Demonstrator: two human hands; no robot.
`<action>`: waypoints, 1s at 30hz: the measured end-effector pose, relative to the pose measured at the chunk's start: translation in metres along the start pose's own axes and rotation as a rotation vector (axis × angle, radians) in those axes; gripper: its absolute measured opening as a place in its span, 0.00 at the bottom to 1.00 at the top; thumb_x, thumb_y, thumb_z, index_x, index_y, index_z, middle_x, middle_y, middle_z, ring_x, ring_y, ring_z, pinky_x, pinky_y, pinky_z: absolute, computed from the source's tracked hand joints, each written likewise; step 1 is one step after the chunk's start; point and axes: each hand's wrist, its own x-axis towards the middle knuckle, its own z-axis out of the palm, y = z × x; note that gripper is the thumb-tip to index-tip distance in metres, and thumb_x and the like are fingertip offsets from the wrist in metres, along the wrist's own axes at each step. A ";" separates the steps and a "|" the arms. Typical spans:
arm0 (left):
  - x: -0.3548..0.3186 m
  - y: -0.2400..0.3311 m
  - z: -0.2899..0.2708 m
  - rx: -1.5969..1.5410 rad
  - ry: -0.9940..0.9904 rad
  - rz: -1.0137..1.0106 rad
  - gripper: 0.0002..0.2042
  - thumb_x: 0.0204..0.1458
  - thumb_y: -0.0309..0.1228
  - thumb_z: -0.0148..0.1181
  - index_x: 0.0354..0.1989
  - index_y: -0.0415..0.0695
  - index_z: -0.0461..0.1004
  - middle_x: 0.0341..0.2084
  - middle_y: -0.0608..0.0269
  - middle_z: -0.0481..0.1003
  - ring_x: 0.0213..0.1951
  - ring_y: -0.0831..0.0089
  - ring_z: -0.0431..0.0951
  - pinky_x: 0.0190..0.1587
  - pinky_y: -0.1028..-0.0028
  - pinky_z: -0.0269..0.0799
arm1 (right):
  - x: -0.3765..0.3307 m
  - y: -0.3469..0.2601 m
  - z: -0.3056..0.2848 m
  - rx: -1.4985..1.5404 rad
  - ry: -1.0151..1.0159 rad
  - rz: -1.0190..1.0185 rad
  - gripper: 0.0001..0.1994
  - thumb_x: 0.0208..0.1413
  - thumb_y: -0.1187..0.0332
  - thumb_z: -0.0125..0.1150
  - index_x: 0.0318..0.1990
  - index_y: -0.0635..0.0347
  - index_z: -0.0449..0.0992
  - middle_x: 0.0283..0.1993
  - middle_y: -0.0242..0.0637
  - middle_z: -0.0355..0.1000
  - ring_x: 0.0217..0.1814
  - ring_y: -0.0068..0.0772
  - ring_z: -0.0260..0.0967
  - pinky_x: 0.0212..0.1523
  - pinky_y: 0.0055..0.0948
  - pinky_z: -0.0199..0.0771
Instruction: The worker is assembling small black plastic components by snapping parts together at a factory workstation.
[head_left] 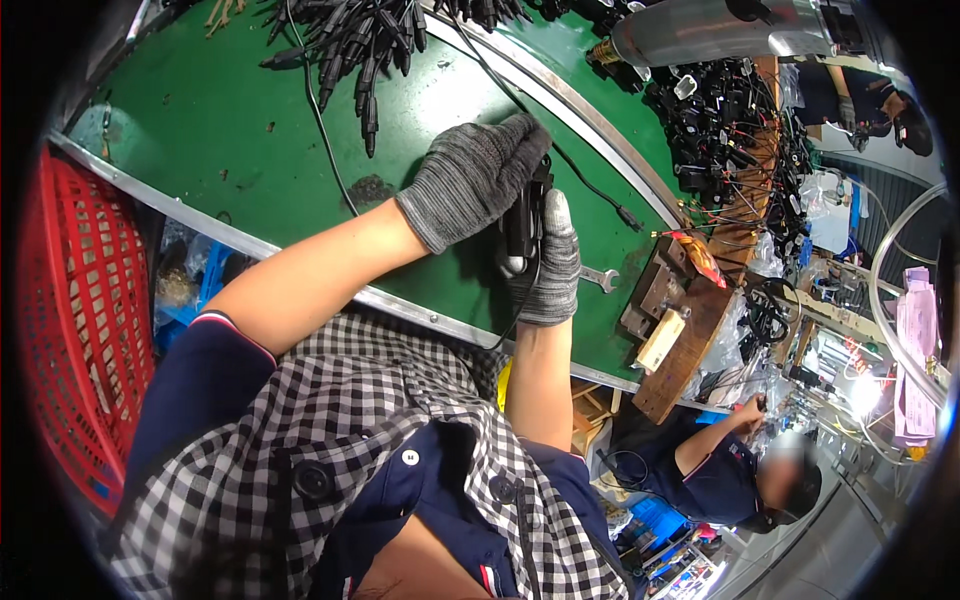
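Both our grey-knit-gloved hands, left hand (488,172) and right hand (553,258), grip a black oblong device (521,225)! Just right of our grip lies a silver metal wrench (604,279).

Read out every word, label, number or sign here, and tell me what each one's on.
No text is legible.
Pink sheets: any print is too small and blurred to read.
Wrench: any marking is too small to read.
Black device in the right hand: no lettering discernible.
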 end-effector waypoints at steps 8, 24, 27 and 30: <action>0.003 0.002 -0.004 -0.067 0.021 -0.070 0.19 0.47 0.30 0.49 0.50 0.41 0.66 0.43 0.51 0.70 0.31 0.59 0.75 0.31 0.63 0.70 | 0.005 -0.004 -0.006 -1.006 0.015 -0.766 0.21 0.55 0.48 0.50 0.24 0.58 0.71 0.17 0.29 0.67 0.12 0.17 0.57 0.13 0.17 0.52; 0.016 0.018 -0.024 -0.173 0.150 -0.145 0.18 0.47 0.30 0.52 0.48 0.41 0.67 0.40 0.55 0.71 0.23 0.64 0.75 0.22 0.69 0.70 | 0.010 0.006 -0.018 -0.930 -0.080 -0.638 0.20 0.55 0.51 0.50 0.30 0.63 0.73 0.20 0.33 0.68 0.18 0.21 0.62 0.18 0.20 0.60; 0.015 0.016 -0.024 -0.216 0.145 -0.185 0.17 0.47 0.29 0.52 0.48 0.41 0.67 0.39 0.56 0.72 0.23 0.64 0.75 0.23 0.69 0.71 | -0.003 -0.005 0.001 -0.191 -0.120 -0.010 0.17 0.57 0.56 0.50 0.24 0.60 0.70 0.16 0.37 0.65 0.14 0.32 0.61 0.20 0.29 0.62; 0.016 0.016 -0.023 -0.224 0.156 -0.185 0.16 0.48 0.29 0.52 0.47 0.42 0.68 0.39 0.57 0.72 0.23 0.63 0.75 0.23 0.69 0.71 | -0.008 -0.024 0.006 -0.461 -0.121 -0.125 0.19 0.56 0.53 0.50 0.23 0.60 0.70 0.16 0.36 0.65 0.14 0.29 0.61 0.18 0.26 0.60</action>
